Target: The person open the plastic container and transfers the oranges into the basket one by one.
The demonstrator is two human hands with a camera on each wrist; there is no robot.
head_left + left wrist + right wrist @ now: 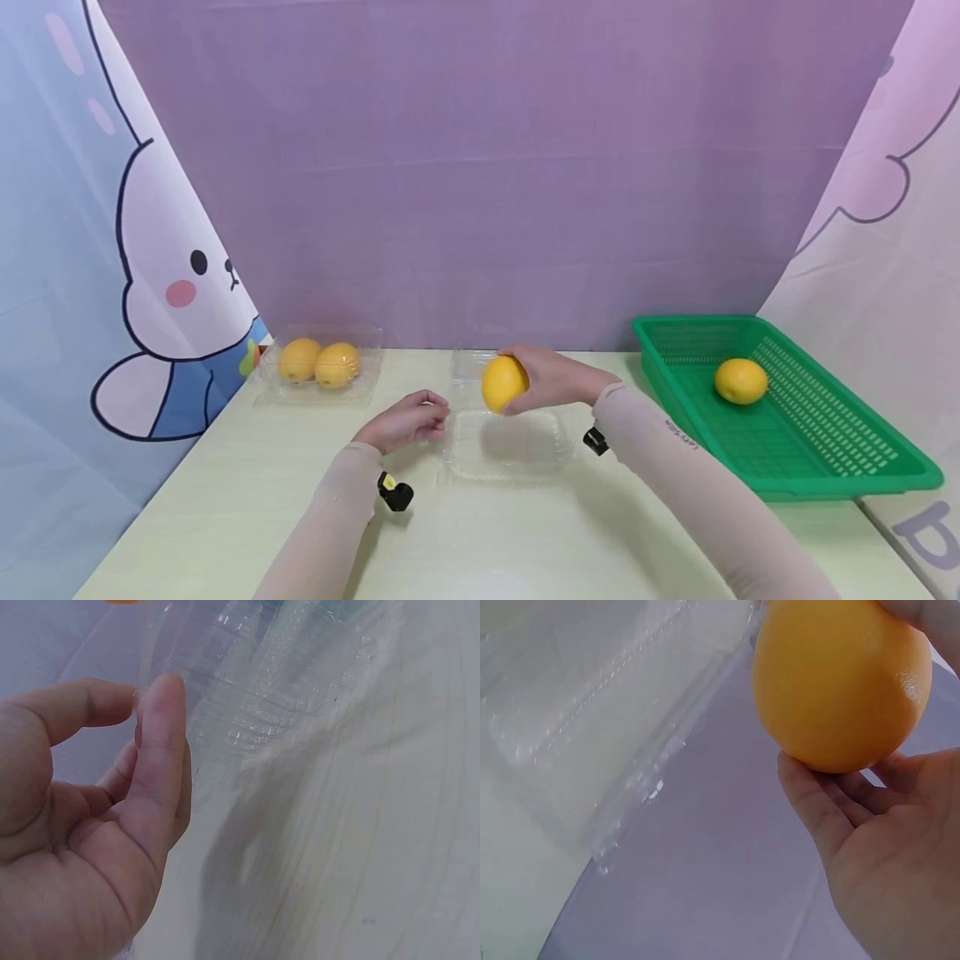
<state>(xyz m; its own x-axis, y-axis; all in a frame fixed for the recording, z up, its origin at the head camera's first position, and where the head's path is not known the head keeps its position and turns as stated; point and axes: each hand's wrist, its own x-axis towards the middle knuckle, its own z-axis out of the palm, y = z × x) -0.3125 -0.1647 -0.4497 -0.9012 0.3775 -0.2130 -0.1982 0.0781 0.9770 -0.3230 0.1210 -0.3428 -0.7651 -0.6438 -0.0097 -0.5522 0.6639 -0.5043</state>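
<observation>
My right hand [551, 375] grips an orange [504, 384] in the air over a clear plastic clamshell box [504, 477]. In the right wrist view the thumb and fingers hold the orange [840, 682] from opposite sides. The box lies with its lid folded back, toward the purple cloth. At its left edge is my left hand [405, 421]. Thumb and fingertip of the left hand [112, 825] close on the thin edge of the clear box [255, 712] in the left wrist view.
A second clear box [367, 385] with two oranges [337, 365] stands at the back left. To the right is a green plastic basket [795, 483] holding one orange [741, 381]. A purple cloth [495, 167] hangs behind the pale table [480, 550].
</observation>
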